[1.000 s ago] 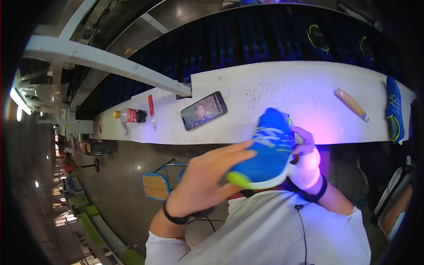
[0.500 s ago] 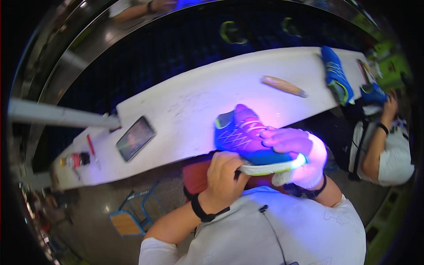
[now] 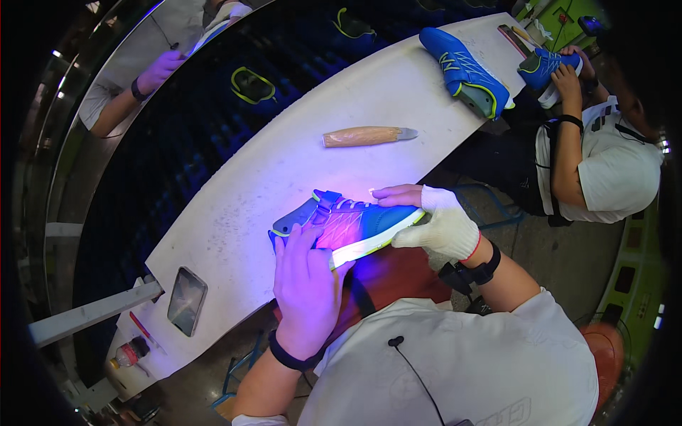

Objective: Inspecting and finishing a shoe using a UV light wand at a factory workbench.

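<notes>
A blue sneaker with a white and lime sole is held sideways over the near edge of the white bench, its toe to the right. Bare, my left hand closes round the heel end, with its fingers on the shoe's side. My right hand, in a white glove with the fingertips bare, grips the toe between fingers on top and thumb at the sole. Purple light falls on the shoe's middle and my left hand. A grey insert shows in the shoe's opening.
A wooden-handled knife lies on the bench beyond the shoe. Another blue sneaker rests farther right. A phone and a small bottle lie left. At right, a co-worker handles a blue shoe. Shoes sit on the dark conveyor behind.
My left hand has shifted from the sole edge to wrap the heel. My right hand has moved out toward the toe. The view has turned, and the purple light now falls nearer the heel.
</notes>
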### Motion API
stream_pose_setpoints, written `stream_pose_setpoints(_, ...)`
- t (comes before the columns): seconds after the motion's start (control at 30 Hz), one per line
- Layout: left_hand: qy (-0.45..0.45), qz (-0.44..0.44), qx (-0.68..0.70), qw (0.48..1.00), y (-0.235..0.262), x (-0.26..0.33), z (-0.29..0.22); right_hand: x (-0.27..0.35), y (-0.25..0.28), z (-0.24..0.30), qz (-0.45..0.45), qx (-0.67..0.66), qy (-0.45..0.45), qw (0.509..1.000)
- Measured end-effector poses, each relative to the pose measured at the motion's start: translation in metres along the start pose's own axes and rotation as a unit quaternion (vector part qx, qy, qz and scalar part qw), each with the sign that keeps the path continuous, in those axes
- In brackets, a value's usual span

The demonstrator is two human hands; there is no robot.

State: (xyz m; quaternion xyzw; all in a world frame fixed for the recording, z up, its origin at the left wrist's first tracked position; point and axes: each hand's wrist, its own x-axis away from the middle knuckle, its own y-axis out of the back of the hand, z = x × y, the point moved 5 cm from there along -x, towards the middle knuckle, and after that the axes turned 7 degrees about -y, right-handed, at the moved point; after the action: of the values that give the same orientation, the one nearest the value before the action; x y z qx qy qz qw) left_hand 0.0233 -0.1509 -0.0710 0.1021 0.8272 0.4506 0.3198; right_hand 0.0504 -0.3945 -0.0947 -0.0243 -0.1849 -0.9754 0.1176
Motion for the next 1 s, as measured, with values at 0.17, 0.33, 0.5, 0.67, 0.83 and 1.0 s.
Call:
stream_pose_setpoints(0.17, 0.06, 0.014, 0.023, 0.998, 0.013, 0.013, 0.035, -0.023, -0.007, 0.01, 0.053, 0.111, 0.014, 0.992)
stream_pose_setpoints(0.33, 0.135, 0.007, 0.27, 0.953, 0.057, 0.04, 0.096, -0.046, -0.008, -0.041, -0.018, -0.086, -0.078, 0.993)
stream_pose_setpoints(0.5, 0.093, -0.074, 0.284, 0.951, 0.136, 0.011, 0.072, -0.078, -0.08, 0.007, 0.104, -0.109, -0.028, 0.988)
stream_pose_setpoints(0.67, 0.094, -0.104, 0.213, 0.967, 0.123, 0.0, 0.047, -0.077, -0.091, 0.151, 0.093, -0.148, 0.267, 0.948)
stream_pose_setpoints(0.83, 0.176, 0.029, 0.201, 0.963, 0.133, -0.013, 0.05, -0.091, -0.104, 0.159, 0.153, -0.165, 0.26, 0.939)
stream_pose_setpoints(1.0, 0.225, 0.034, 0.236, 0.945, 0.13, 0.012, 0.08, -0.116, -0.132, 0.136, 0.177, -0.6, 0.091, 0.775)
